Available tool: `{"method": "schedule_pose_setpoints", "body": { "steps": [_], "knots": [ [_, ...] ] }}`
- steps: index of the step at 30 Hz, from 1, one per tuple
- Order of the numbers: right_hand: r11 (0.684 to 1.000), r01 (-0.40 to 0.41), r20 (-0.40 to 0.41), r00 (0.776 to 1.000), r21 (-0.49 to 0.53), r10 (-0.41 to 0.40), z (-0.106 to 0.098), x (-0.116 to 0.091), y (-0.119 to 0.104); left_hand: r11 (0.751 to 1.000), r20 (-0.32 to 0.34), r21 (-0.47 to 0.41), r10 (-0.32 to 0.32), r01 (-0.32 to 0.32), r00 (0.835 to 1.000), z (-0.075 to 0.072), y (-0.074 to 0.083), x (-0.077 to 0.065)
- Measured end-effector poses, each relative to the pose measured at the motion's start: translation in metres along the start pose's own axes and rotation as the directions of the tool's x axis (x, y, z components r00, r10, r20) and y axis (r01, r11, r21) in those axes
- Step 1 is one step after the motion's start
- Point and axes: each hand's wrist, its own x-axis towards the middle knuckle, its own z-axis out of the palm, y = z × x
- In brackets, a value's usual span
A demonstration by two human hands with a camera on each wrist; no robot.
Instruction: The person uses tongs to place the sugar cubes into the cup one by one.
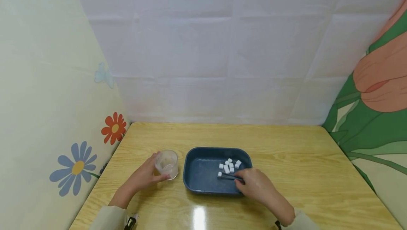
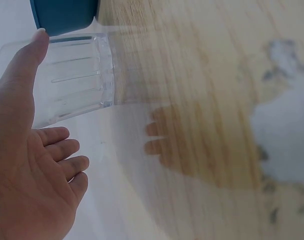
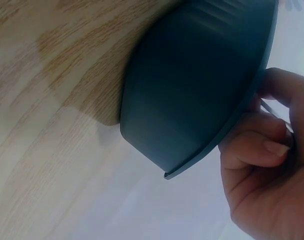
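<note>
My left hand (image 1: 146,175) holds a clear glass (image 1: 167,164) that stands on the table, thumb on its near side and fingers round the far side. In the left wrist view the thumb lies along the glass (image 2: 72,75) and the other fingers are bent. My right hand (image 1: 257,184) pinches dark tweezers (image 1: 229,177) over the right part of a dark blue tray (image 1: 200,170). A small white cube (image 1: 219,174) is at the tweezers' tips. Several more white cubes (image 1: 226,169) lie in the tray. The right wrist view shows mostly the tray's outer wall (image 3: 192,90), which hides the tips.
A wood-grain table (image 1: 286,152) carries everything. A white cloth (image 1: 222,64) hangs behind it, with a flower-printed sheet (image 1: 31,99) at the left and a tulip-printed one (image 1: 375,124) at the right. The tray's raised rim stands between the right hand and the glass.
</note>
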Motion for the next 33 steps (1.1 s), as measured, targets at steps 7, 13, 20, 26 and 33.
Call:
{"method": "schedule_pose_setpoints", "body": {
  "steps": [7, 13, 20, 26, 33],
  "knots": [
    [1.000, 0.026, -0.019, 0.999, -0.008, -0.026, 0.0008, -0.0002, -0.0005, 1.000, 0.000, 0.005, -0.003, 0.003, 1.000, 0.0017, -0.0010, 0.0002],
    [1.000, 0.010, -0.022, 1.000, -0.017, -0.011, -0.0002, -0.0007, -0.0024, 1.000, 0.001, 0.000, -0.001, 0.001, 1.000, 0.0015, -0.0011, 0.0009],
    [1.000, 0.002, -0.036, 0.999, -0.001, -0.002, -0.0026, -0.0010, -0.0039, 1.000, -0.001, -0.005, -0.004, 0.004, 1.000, 0.0013, -0.0008, 0.0006],
    [1.000, -0.013, -0.021, 1.000, 0.000, 0.013, -0.0043, -0.0010, -0.0040, 1.000, -0.002, 0.002, -0.007, 0.007, 1.000, 0.0018, -0.0004, 0.0003],
    [1.000, -0.026, -0.007, 1.000, 0.009, 0.026, -0.0064, -0.0009, -0.0058, 1.000, 0.001, 0.004, -0.007, 0.007, 1.000, 0.0014, 0.0002, 0.0005]
  ]
}}
